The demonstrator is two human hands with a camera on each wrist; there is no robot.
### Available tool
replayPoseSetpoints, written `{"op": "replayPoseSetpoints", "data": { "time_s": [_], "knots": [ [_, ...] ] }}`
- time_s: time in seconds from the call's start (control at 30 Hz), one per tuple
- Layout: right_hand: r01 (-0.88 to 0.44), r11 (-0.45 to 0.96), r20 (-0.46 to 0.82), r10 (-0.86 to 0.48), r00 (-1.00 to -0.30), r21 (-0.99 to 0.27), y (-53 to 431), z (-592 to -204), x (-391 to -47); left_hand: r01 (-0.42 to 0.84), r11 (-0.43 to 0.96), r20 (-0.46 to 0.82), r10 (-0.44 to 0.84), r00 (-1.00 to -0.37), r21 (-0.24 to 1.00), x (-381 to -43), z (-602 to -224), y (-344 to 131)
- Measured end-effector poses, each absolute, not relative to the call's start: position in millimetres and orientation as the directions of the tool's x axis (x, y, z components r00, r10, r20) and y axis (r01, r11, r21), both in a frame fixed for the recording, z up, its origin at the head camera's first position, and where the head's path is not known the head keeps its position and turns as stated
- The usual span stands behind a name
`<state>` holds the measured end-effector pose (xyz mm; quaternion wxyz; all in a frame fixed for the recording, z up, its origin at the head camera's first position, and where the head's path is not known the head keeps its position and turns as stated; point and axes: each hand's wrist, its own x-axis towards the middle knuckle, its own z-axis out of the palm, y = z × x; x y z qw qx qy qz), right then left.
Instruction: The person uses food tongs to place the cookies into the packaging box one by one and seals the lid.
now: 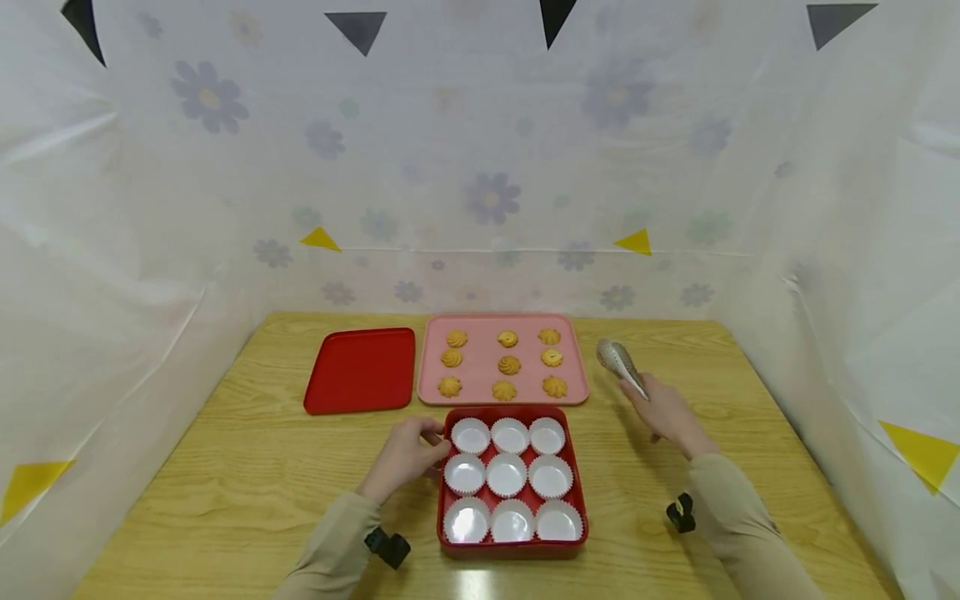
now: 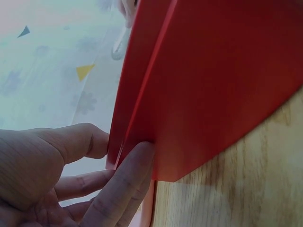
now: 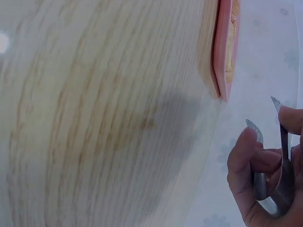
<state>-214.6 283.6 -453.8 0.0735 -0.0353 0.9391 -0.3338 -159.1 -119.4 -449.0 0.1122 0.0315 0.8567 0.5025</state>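
Near the front of the table is a red box [image 1: 512, 551] with white paper baking cups [image 1: 506, 475] set in rows. My left hand [image 1: 408, 457] grips its left edge; the left wrist view has the fingers [image 2: 125, 184] against the outer red wall [image 2: 203, 94] and another digit at the rim. Off to the right, my right hand [image 1: 666, 414] holds metal tongs [image 1: 621, 362] above the table, tips pointing away. Their two arms stand apart with nothing between them in the right wrist view, where the hand [image 3: 265, 170] wraps the bend.
Behind the box lies a pink tray [image 1: 480, 325] bearing several cookies [image 1: 508, 365] in rows. A flat red tray [image 1: 362, 371] lies to its left. White flowered sheeting [image 1: 491, 150] encloses the wooden table [image 1: 225, 483] at the back and sides.
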Motion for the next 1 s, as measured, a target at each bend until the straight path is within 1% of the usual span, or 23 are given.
{"op": "replayPoseSetpoints", "data": {
  "time_s": [0.2,0.3,0.43,0.6,0.87,1.0],
  "knots": [
    [-0.079,0.793,-0.072,-0.154,-0.985,-0.604,284,-452,-214,-0.062,0.496,-0.164,0.164,-0.973,0.866,-159,-448,-119],
    [-0.145,0.832,-0.001,-0.172,-0.985,-0.536,283,-452,-216,-0.054,0.499,-0.157,0.166,-0.974,0.865,-158,-447,-119],
    [-0.214,0.886,0.072,-0.203,-0.977,-0.412,281,-453,-217,-0.044,0.504,-0.149,0.170,-0.974,0.863,-158,-447,-119],
    [-0.232,0.902,0.063,-0.224,-0.972,-0.363,276,-452,-219,-0.048,0.502,-0.153,0.171,-0.973,0.864,-158,-447,-119],
    [-0.245,0.892,0.015,-0.259,-0.966,-0.380,264,-448,-222,-0.047,0.502,-0.153,0.172,-0.973,0.864,-158,-447,-119],
    [-0.225,0.894,-0.023,-0.253,-0.967,-0.388,258,-448,-224,-0.042,0.507,-0.150,0.174,-0.973,0.861,-158,-448,-119]
  ]
}}
